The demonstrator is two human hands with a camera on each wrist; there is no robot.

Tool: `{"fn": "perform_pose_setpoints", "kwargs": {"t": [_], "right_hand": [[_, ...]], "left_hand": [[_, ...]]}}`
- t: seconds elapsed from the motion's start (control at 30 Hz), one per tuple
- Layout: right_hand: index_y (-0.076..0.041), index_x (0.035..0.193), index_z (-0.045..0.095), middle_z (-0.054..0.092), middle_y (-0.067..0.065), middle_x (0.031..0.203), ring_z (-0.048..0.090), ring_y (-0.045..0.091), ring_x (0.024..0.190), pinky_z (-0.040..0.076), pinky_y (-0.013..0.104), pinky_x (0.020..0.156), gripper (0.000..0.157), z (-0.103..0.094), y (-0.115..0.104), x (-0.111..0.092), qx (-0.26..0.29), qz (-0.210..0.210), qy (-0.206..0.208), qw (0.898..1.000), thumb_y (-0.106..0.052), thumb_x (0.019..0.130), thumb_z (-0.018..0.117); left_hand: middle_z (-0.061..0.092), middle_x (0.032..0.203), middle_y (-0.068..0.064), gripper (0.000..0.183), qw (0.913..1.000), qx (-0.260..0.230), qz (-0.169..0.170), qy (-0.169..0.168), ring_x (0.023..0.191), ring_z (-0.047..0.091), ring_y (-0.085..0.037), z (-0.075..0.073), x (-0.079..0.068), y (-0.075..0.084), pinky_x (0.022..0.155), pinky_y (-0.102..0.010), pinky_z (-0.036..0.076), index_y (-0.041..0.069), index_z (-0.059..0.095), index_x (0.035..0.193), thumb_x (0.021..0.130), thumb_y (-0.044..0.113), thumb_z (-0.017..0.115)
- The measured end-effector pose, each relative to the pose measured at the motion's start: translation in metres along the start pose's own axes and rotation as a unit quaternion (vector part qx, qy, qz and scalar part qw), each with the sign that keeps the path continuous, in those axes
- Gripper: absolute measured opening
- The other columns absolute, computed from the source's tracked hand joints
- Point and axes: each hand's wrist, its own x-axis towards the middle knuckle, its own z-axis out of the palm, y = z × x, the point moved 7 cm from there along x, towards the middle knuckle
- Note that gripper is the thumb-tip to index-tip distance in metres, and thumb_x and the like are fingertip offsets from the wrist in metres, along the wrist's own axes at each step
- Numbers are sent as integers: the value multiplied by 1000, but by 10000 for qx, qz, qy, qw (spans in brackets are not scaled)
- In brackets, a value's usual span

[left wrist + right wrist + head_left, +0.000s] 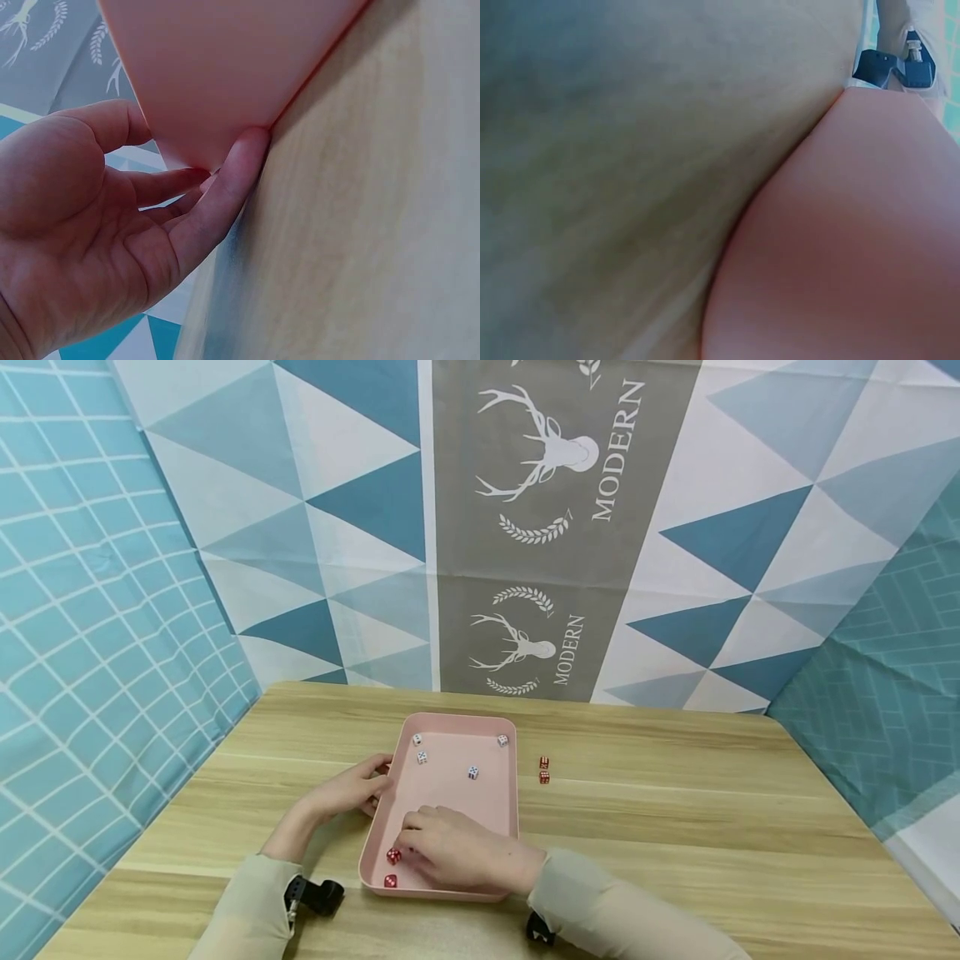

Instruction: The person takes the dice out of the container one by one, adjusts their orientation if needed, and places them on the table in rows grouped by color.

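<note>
A shallow pink tray [457,722] lies on the wooden table. At its left rim my left hand [352,789] grips the wall; in the left wrist view the thumb is at the rim and the fingers bend against the outside of the wall. My right hand [457,847] is low over the tray's near part, fingers bent downward. Right at its fingertips is a red die [393,856]; I cannot tell whether the fingers pinch it. Another red die [391,881] sits in the near left corner. The right wrist view shows only the tray's outer wall [840,240] and tabletop, no hand.
Several white dice, one of them a die [473,772] near the middle, lie in the tray's far half. Right of the tray, two red dice [544,770] sit close together on the wooden table [675,827]. Patterned cloth [360,527] hangs behind the table.
</note>
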Motion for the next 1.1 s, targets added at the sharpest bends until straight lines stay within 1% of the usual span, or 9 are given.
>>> {"fn": "perform_pose_setpoints", "kwargs": {"t": [0.1, 0.23, 0.3, 0.4, 0.47, 0.57, 0.7, 0.9, 1.1], "right_hand": [[-19, 97, 63, 56, -9, 92, 52, 2, 83, 42, 14, 83, 11, -1, 0, 0, 70, -20, 132, 9999, -19, 89, 56], [-17, 96, 61, 56, -8, 88, 53, 2, 80, 43, 13, 78, 12, -1, 1, 0, 87, 118, 136, 9998, -13, 85, 59], [-17, 95, 61, 58, -9, 87, 54, 2, 79, 43, 12, 75, 14, -2, 2, 0, 47, 148, 162, 9997, -11, 83, 61], [-18, 92, 62, 60, -10, 86, 55, 2, 78, 43, 12, 73, 12, -3, 2, 0, -13, 156, 213, 9997, -12, 82, 62], [-19, 90, 62, 60, -11, 85, 55, 2, 76, 42, 12, 71, 11, -3, 3, 0, 1, 193, 175, 9997, -13, 81, 63], [-19, 89, 63, 59, -11, 84, 55, 1, 75, 43, 12, 71, 13, -3, 6, -2, 262, 367, 17, 9990, -12, 79, 65], [-18, 89, 65, 57, -10, 87, 55, 0, 78, 44, 11, 75, 14, -8, 12, -5, 709, 704, -137, 9949, -11, 76, 67], [-12, 95, 70, 57, -7, 96, 56, 1, 88, 42, 9, 82, 17, -20, 20, -12, 1190, 1026, -43, 9876, -10, 79, 66], [-12, 90, 70, 60, -7, 91, 57, 2, 85, 43, 9, 81, 11, -27, 28, -20, 1344, 1162, 163, 9840, -9, 79, 66]], "left_hand": [[51, 106, -23, 50, 10000, -24, 24, -14, 78, 58, -21, 0, 0, 0, 64, -36, 53, -9, 23, 136, 94, 13, 39], [52, 105, -23, 50, 10000, -29, 22, -9, 77, 58, -20, 0, 0, 0, 64, -35, 53, -9, 23, 136, 94, 13, 39], [52, 105, -23, 50, 10000, -45, 9, -2, 77, 59, -20, 0, 0, 1, 64, -35, 53, -9, 23, 135, 94, 13, 40], [53, 104, -23, 50, 10000, -72, -11, 6, 77, 59, -20, 0, 0, 1, 64, -35, 54, -9, 24, 135, 94, 13, 40], [53, 104, -22, 50, 10000, -90, -23, 2, 77, 59, -20, 0, 0, 1, 65, -36, 54, -9, 24, 135, 94, 14, 40], [53, 104, -22, 50, 9999, -106, -21, -26, 78, 59, -20, 1, 0, 0, 65, -36, 54, -9, 23, 135, 94, 14, 40], [48, 109, -24, 50, 9999, -132, -7, -30, 79, 59, -20, 1, 0, -1, 65, -36, 54, -9, 24, 135, 94, 13, 40], [46, 112, -25, 50, 9999, -128, -61, 10, 79, 59, -20, 0, 0, -2, 65, -36, 54, -8, 24, 136, 94, 13, 40], [46, 110, -26, 51, 9998, -160, -98, 15, 78, 59, -20, 1, 0, -2, 64, -36, 54, -8, 22, 136, 93, 13, 41]]}}
